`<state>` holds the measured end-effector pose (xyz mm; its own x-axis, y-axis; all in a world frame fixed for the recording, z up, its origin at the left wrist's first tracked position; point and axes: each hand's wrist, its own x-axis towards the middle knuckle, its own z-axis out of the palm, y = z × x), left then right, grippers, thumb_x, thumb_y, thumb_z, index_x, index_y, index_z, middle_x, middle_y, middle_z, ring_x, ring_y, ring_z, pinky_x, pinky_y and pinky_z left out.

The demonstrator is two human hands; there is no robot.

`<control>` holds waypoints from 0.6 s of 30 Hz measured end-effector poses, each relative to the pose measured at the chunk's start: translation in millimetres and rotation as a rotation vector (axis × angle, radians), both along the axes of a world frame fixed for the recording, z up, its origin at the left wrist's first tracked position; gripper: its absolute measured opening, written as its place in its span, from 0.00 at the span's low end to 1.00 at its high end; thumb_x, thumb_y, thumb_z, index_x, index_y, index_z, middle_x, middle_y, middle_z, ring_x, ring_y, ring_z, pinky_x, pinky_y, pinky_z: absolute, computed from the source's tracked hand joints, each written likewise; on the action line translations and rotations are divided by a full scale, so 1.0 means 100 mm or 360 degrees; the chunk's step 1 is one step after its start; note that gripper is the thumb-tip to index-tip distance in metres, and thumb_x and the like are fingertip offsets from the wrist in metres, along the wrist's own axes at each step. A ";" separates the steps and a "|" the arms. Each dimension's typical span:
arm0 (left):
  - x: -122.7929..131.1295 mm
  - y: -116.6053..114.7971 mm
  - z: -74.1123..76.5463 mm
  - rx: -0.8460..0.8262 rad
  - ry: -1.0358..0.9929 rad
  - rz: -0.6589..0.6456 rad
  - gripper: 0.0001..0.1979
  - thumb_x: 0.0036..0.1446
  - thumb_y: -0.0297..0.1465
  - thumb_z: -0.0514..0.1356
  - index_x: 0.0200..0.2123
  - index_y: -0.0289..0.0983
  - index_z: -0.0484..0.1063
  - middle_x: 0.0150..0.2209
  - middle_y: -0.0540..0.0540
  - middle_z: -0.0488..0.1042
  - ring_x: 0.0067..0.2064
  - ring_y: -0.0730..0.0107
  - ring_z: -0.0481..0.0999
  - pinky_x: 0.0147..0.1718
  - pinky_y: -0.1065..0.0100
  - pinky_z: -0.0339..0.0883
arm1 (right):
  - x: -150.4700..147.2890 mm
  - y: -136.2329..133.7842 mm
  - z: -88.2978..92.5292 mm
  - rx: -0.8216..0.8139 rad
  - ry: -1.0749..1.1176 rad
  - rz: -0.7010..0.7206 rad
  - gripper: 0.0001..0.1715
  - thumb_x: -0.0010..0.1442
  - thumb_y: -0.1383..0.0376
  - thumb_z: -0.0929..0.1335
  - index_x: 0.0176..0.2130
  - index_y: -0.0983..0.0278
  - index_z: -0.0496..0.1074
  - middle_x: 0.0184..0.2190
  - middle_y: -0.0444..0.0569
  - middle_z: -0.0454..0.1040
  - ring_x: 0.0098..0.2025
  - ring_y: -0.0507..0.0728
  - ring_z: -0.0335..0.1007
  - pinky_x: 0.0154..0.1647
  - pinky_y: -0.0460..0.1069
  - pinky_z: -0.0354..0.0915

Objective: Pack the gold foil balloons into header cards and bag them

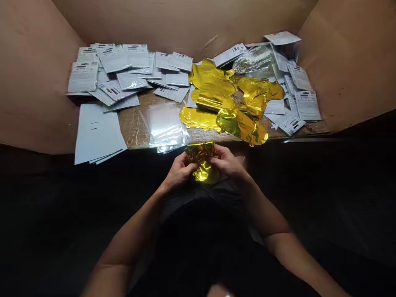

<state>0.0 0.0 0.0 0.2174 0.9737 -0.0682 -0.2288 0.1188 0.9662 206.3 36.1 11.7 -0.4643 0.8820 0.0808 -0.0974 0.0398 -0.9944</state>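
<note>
Gold foil balloon, folded shape mostly hidden by both hands

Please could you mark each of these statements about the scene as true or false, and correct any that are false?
1. The left hand and right hand both hold crumpled gold foil. True.
2. The printed white packets form one neat stack. False: they lie scattered and overlapping.
3. A clear plastic sleeve lies near the front edge of the wooden table. True.
4. The foil shapes on the table are red. False: they are gold.
</note>
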 end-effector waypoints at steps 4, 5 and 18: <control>-0.22 -0.09 -0.09 0.0205 0.0234 0.0043 0.09 0.56 0.35 0.74 0.37 0.36 0.83 0.33 0.45 0.82 0.32 0.66 0.80 0.33 0.68 0.75 | 0.35 0.04 0.25 0.0150 -0.0422 0.0511 0.15 0.70 0.58 0.71 0.50 0.64 0.82 0.42 0.50 0.82 0.43 0.58 0.77 0.48 0.50 0.70; -0.26 -0.10 -0.09 0.0349 0.0337 0.0035 0.08 0.56 0.34 0.74 0.35 0.36 0.83 0.34 0.43 0.82 0.34 0.65 0.81 0.34 0.67 0.75 | 0.40 0.07 0.31 0.0221 -0.0538 0.0579 0.16 0.71 0.58 0.69 0.53 0.63 0.81 0.46 0.51 0.83 0.45 0.58 0.78 0.49 0.51 0.70; -0.62 -0.10 0.21 0.0222 0.0891 0.0018 0.21 0.63 0.46 0.68 0.51 0.37 0.79 0.38 0.45 0.82 0.37 0.61 0.81 0.35 0.66 0.73 | -0.18 0.16 0.37 0.0629 -0.1028 0.0330 0.15 0.69 0.60 0.69 0.32 0.65 0.75 0.24 0.42 0.71 0.27 0.51 0.59 0.31 0.48 0.53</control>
